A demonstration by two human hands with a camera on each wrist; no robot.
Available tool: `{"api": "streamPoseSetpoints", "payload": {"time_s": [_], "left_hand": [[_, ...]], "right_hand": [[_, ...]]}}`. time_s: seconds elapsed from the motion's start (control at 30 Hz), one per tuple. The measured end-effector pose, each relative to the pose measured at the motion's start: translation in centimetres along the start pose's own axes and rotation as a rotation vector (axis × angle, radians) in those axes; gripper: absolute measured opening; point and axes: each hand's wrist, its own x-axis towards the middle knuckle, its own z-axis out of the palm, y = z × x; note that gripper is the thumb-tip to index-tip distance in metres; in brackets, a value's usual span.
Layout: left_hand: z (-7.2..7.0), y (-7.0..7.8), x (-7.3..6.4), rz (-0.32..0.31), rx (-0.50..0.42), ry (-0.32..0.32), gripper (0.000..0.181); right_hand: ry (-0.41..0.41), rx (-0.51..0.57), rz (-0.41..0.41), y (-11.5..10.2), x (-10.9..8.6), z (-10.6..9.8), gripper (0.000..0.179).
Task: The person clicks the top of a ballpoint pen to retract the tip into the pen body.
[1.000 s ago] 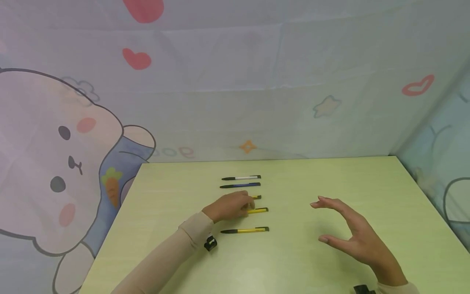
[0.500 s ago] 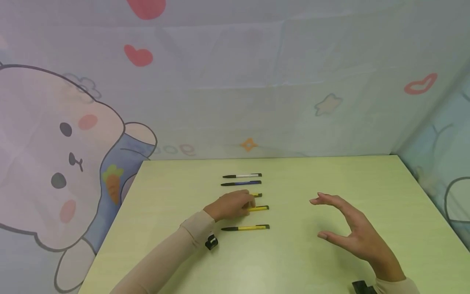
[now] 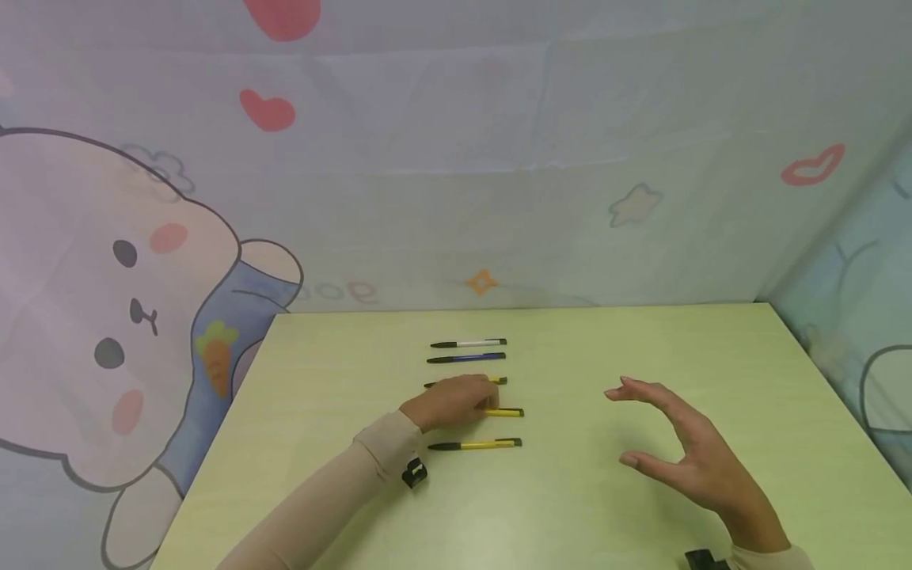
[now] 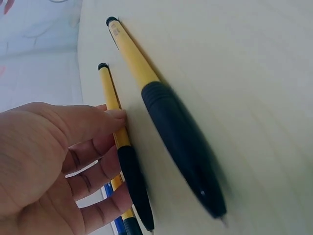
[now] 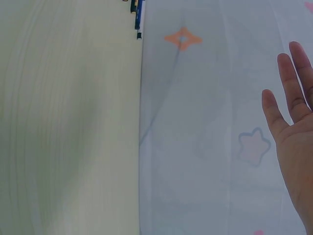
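Observation:
Between thumb and fingers, my left hand (image 3: 452, 402) pinches a yellow pen (image 4: 110, 90) with a black grip, low over the table. Its black end points right in the head view, while the hand covers its middle and tip. Nearer to me lies a second yellow pen (image 3: 477, 445), shown large in the left wrist view. Just behind the hand is a third yellow pen (image 3: 500, 381), partly covered by the knuckles. My right hand (image 3: 684, 451) hovers at the right with fingers spread from the thumb, holding nothing.
A blue pen (image 3: 466, 358) and a white pen (image 3: 470, 343) lie parallel farther back on the pale yellow-green table (image 3: 641, 340). Behind the table's back edge hangs a printed cloth (image 3: 442, 198) with hearts and a cartoon animal.
My left hand has shifted slightly toward me and right with its yellow pen, widening the gap from the yellow pen behind, whose dark tip now shows. The right hand stays nearly still.

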Motion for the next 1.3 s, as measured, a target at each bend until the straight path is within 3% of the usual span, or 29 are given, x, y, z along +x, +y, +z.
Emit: {"api": "streamPoseSetpoints", "payload": {"time_s": [0.4, 0.7, 1.3], "left_hand": [[-0.3, 0.5, -0.3, -0.035, 0.039, 0.021, 0.013], [-1.2, 0.3, -0.8, -0.037, -0.038, 0.078, 0.014], [-2.3, 0.9, -1.9, 0.044, -0.203, 0.172, 0.022]], "right_hand": [[0.014, 0.054, -0.040, -1.5, 0.9, 0.1, 0.084], [0.004, 0.013, -0.011, -1.6, 1.2, 0.0, 0.087], [0.009, 0.010, -0.014, -1.4, 1.6, -0.2, 0.086]]}}
